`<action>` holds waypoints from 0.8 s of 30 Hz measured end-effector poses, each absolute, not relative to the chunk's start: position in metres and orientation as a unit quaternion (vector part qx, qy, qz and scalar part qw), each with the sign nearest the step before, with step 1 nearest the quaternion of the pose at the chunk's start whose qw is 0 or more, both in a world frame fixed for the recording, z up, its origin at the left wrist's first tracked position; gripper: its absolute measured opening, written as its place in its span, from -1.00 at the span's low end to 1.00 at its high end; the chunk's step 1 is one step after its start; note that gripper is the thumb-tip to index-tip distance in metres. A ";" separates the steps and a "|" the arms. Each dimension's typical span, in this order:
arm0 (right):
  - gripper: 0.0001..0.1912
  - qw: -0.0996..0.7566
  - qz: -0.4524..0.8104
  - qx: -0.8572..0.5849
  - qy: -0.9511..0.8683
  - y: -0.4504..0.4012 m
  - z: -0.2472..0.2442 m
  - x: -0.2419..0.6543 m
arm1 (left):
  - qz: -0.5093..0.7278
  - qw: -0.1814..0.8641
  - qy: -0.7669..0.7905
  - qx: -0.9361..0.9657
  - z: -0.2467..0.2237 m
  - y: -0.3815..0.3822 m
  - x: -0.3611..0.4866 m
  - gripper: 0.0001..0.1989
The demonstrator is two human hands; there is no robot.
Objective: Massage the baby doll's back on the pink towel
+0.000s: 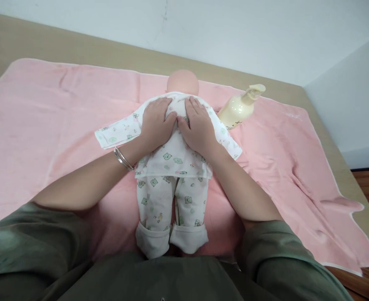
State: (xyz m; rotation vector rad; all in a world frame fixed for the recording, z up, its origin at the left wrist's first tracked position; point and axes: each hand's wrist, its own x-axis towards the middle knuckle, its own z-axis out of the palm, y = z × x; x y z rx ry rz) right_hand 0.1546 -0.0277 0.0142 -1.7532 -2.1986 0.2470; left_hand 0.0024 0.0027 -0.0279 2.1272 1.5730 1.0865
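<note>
A baby doll (184, 82) lies with its bald head toward the wall, no face showing. It wears a white printed top (174, 161) and white printed trousers (159, 200) with turned-up cuffs. My left hand (158, 123) rests flat on the left part of the doll's upper back, fingers pointing up toward the head. On the right part lies my right hand (199, 125), also flat. The two thumbs come close together at the middle. Neither hand grips anything.
Under the doll is a pink blanket (68, 108), wrinkled at the right, on a wooden table (109, 50). A cream pump bottle (239, 109) leans beside the doll's right-side sleeve. The white wall (234, 37) rises behind the table.
</note>
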 end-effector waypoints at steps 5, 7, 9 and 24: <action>-0.29 0.165 0.078 -0.611 -0.771 -0.027 0.010 0.156 | 0.386 0.158 0.535 0.735 -0.030 0.004 0.002 -0.53; -0.29 0.167 0.078 -0.610 -0.771 -0.026 0.009 0.157 | 0.390 0.161 0.534 0.733 -0.030 0.004 0.002 -0.53; -0.29 0.173 0.079 -0.606 -0.773 -0.026 0.008 0.158 | 0.390 0.160 0.535 0.732 -0.030 0.004 0.002 -0.53; -0.29 0.154 0.079 -0.599 -0.782 -0.031 0.017 0.155 | 0.381 0.138 0.543 0.735 -0.023 -0.002 0.004 -0.51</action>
